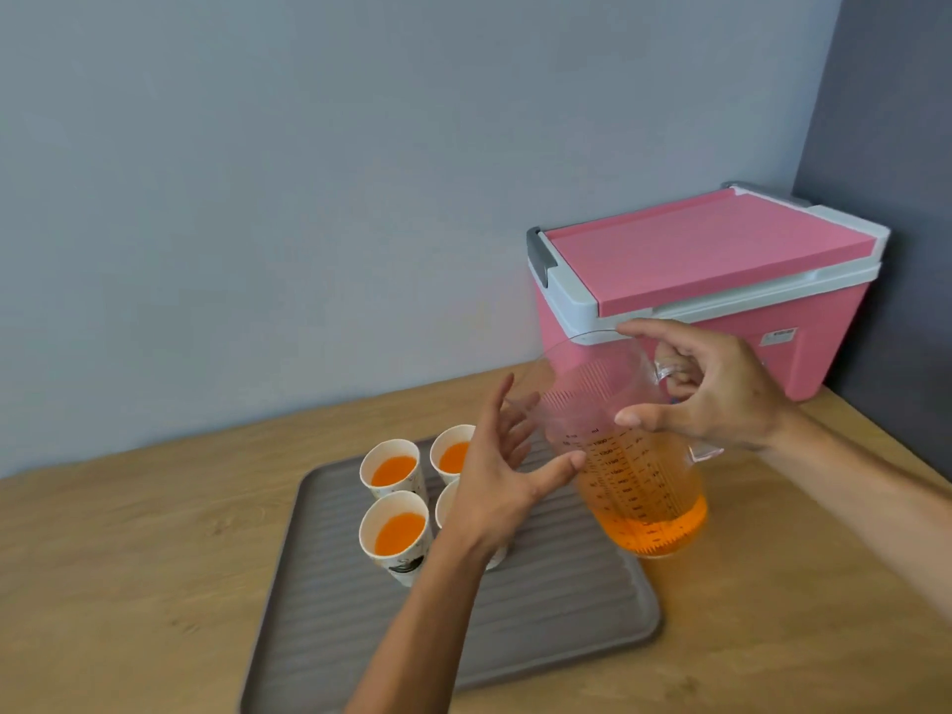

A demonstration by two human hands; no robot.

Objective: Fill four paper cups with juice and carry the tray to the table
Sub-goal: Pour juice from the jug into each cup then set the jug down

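A clear plastic measuring jug (pixel 626 456) holding orange juice carries black printed graduation scales down its side; the unit "ml" heads one column, and the figures beneath it are too blurred to read with certainty. A small white label (pixel 780 336) on the front of the pink cooler box (pixel 706 280) bears print too small to make out.

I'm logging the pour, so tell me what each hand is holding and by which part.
The right hand is at the clear pitcher, by its handle and rim. The left hand is open beside it, holding nothing.
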